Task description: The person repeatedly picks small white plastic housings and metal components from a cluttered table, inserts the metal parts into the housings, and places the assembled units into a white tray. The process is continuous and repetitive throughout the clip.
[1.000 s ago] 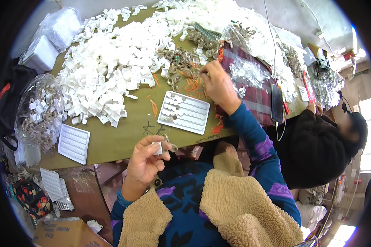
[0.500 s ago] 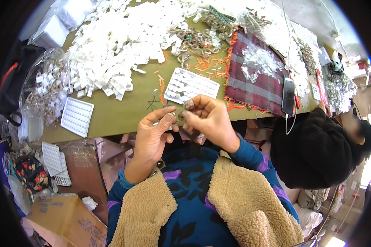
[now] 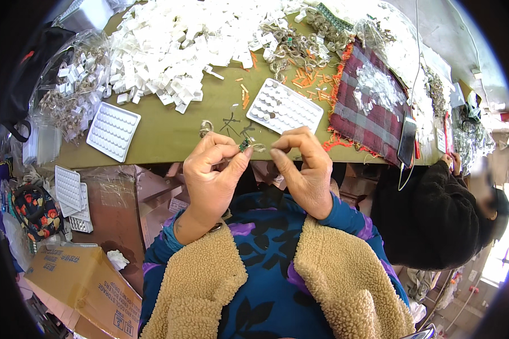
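Observation:
Between the thumb and forefinger of my left hand (image 3: 212,175) is a small green circuit board (image 3: 244,144). Thin pale wire (image 3: 258,148) loops out from it toward the right. A coil of similar wire (image 3: 206,127) shows just beyond my left knuckles; whether it joins the board is hidden. My right hand (image 3: 306,172) is a little way to the right, its thumb and forefinger pinched close to the wire's end. Whatever is in that pinch is too small to make out. Beyond my hands lies a white tray (image 3: 306,113) with rows of round pockets, some holding small pieces.
White plastic casings (image 3: 164,51) are heaped across the far table. Wire bundles (image 3: 294,51) and orange strips (image 3: 306,79) lie beside a plaid cloth (image 3: 373,116). Another white tray (image 3: 113,133) sits at left, a phone (image 3: 406,141) at right. A person in black (image 3: 430,214) sits to my right.
My hands have moved apart, and the right one no longer holds the wire coil up beside the left. The green board now shows in my left fingers. The view has shifted slightly.

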`<state>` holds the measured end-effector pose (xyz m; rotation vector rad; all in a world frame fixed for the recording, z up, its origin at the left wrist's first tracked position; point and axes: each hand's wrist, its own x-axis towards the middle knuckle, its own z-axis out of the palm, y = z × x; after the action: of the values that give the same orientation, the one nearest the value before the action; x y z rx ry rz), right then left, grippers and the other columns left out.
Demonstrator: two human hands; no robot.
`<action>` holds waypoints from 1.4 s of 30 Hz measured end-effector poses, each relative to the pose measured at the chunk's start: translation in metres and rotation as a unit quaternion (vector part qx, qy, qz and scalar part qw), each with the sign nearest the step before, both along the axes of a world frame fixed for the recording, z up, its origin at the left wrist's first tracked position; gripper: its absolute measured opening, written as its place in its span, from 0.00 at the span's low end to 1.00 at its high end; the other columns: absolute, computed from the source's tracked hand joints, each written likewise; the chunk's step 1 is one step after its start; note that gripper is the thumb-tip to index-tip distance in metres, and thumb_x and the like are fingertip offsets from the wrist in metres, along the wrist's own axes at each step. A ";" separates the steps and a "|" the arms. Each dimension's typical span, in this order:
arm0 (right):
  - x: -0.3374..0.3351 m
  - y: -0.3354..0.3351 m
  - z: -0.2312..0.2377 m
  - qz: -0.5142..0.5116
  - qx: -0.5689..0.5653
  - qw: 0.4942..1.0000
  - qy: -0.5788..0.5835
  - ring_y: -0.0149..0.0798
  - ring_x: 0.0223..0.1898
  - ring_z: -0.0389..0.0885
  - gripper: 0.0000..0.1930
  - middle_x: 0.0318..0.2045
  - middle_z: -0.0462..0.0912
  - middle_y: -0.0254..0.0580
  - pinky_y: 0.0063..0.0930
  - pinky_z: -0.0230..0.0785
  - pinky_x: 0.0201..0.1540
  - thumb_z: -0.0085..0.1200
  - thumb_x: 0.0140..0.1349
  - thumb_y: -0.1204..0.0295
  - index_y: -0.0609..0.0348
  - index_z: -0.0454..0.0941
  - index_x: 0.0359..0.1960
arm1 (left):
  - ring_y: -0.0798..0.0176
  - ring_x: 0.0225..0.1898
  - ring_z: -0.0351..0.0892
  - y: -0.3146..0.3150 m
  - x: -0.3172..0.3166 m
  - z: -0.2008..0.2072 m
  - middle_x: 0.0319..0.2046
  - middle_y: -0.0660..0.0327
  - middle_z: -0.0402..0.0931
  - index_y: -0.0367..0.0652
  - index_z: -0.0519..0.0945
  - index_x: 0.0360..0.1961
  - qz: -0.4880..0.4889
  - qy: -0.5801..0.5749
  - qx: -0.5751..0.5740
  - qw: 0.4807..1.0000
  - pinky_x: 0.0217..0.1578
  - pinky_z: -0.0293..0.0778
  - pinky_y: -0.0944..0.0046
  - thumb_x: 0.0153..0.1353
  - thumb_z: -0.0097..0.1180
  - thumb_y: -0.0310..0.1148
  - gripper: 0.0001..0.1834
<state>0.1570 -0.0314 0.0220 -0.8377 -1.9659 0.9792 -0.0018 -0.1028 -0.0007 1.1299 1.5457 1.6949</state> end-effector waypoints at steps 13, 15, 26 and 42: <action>-0.007 -0.006 -0.011 -0.015 -0.248 0.965 0.086 0.28 0.30 0.76 0.06 0.30 0.79 0.37 0.22 0.70 0.33 0.61 0.56 0.83 0.67 0.78 0.36 | 0.54 0.25 0.78 0.005 0.014 0.011 0.28 0.59 0.76 0.41 0.82 0.27 0.060 0.413 0.059 0.907 0.24 0.74 0.59 0.45 0.68 0.22 0.08; -0.006 -0.004 -0.008 0.029 -0.202 0.971 0.128 0.24 0.27 0.73 0.06 0.35 0.77 0.37 0.18 0.65 0.25 0.58 0.59 0.85 0.66 0.77 0.38 | 0.55 0.24 0.78 0.006 0.015 0.012 0.27 0.60 0.75 0.43 0.81 0.25 0.037 0.421 0.057 0.905 0.23 0.73 0.59 0.44 0.67 0.24 0.07; 0.011 0.022 -0.015 0.134 0.054 0.987 0.074 0.46 0.36 0.78 0.12 0.35 0.79 0.49 0.32 0.71 0.42 0.59 0.51 0.86 0.65 0.75 0.37 | 0.54 0.26 0.78 0.011 0.024 0.010 0.26 0.60 0.71 0.42 0.77 0.23 -0.014 0.376 0.054 0.925 0.24 0.73 0.58 0.48 0.64 0.28 0.07; 0.069 0.045 -0.016 0.113 -0.294 0.858 0.405 0.25 0.19 0.66 0.05 0.28 0.76 0.43 0.26 0.72 0.39 0.50 0.70 0.76 0.63 0.68 0.43 | 0.56 0.31 0.82 0.061 -0.210 0.116 0.35 0.51 0.81 0.36 0.81 0.39 0.359 0.506 -0.076 0.780 0.32 0.75 0.62 0.63 0.61 0.35 0.12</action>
<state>0.2264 0.0138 0.0059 -0.3699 -1.0386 1.7721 -0.2123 -0.0423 0.1156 1.6087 3.0396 1.2981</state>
